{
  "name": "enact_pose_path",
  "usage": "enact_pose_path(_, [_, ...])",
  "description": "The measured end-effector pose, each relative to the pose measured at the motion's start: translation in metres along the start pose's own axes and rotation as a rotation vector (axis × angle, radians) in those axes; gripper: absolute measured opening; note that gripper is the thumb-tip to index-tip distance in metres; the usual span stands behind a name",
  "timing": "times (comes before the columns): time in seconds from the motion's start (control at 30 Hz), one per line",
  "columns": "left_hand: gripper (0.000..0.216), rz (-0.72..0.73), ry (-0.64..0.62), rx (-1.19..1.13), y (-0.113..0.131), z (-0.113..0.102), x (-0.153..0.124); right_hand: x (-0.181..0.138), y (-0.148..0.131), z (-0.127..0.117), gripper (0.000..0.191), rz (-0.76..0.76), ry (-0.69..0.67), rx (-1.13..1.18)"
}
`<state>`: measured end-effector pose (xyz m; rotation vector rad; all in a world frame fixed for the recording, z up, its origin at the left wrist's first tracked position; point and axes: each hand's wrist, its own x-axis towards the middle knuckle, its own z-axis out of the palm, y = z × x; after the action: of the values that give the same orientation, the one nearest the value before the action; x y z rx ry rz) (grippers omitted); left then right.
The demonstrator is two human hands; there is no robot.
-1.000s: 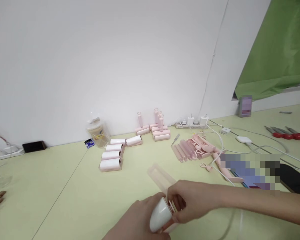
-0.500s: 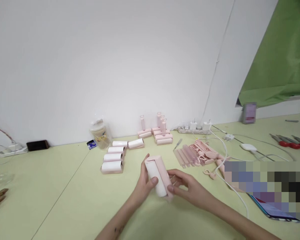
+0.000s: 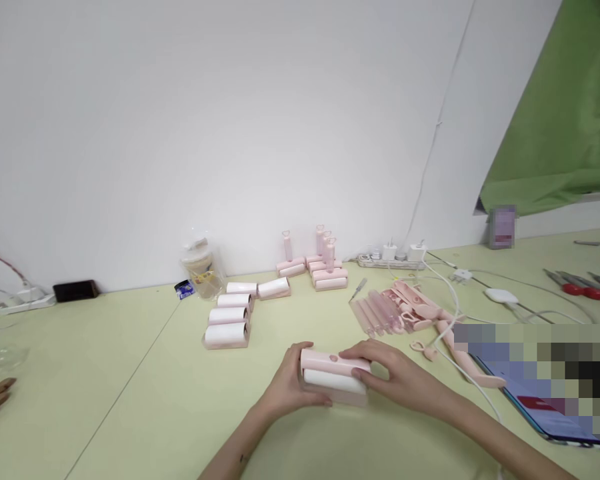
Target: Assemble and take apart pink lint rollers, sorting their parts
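Observation:
A lint roller head (image 3: 335,380) with a pink cover, a white paper roll and a clear lower shell lies crosswise between my hands, low over the near table. My left hand (image 3: 293,387) wraps its left end, thumb along the front edge. My right hand (image 3: 387,370) grips its right end, fingers on top of the pink cover. A round hole shows in the cover. Beyond my left hand, several white rolls in clear shells (image 3: 227,333) sit in a column. Right of them stand lint rollers with handles (image 3: 330,277).
Clear pink tubes (image 3: 377,313), pink plastic parts (image 3: 413,300) and a screwdriver (image 3: 360,288) lie to the right. White cables trail past a power strip (image 3: 390,261) and a phone (image 3: 545,400). A bagged cup (image 3: 203,273) stands by the wall; red-handled tools (image 3: 583,288) are far right.
The lint roller head has turned from near upright to lying crosswise and moved slightly down and right. My right hand has shifted onto its cover; both hands still hold it.

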<state>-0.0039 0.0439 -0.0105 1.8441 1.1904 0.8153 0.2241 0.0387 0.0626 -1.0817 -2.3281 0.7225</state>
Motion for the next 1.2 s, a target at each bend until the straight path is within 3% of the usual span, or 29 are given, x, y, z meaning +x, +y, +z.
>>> enact_pose_path(0.13, [0.067,0.001,-0.015,0.025,0.001,-0.003,-0.001,-0.002,-0.005,0.004,0.028,-0.051,-0.073,-0.117])
enact_pose_path(0.27, [0.074,0.052,-0.045,-0.004,0.005,-0.007,-0.004,-0.001,-0.004,0.003,0.027,-0.044,-0.042,-0.188])
enact_pose_path(0.4, [0.048,0.089,-0.041,0.006,0.007,-0.007,-0.006,0.019,0.023,-0.018,0.028,0.185,0.128,-0.457])
enact_pose_path(0.53, [0.056,0.05,-0.025,0.009,0.009,-0.007,-0.006,0.05,0.064,-0.046,0.025,0.452,0.27,-0.599])
enact_pose_path(0.7, [0.052,0.06,-0.027,0.033,0.011,-0.008,-0.007,0.067,0.089,-0.062,0.024,0.604,0.239,-0.547])
enact_pose_path(0.9, [0.054,0.09,-0.023,0.029,0.008,-0.006,-0.006,0.057,0.059,-0.06,0.02,0.456,0.259,-0.249])
enact_pose_path(1.07, [0.045,0.13,-0.023,0.06,0.009,-0.007,-0.006,0.047,0.008,-0.029,0.008,0.166,0.151,0.036])
enact_pose_path(1.2, [0.043,0.175,-0.021,0.065,0.009,-0.007,-0.005,0.044,-0.016,-0.01,0.01,0.063,0.116,0.106])
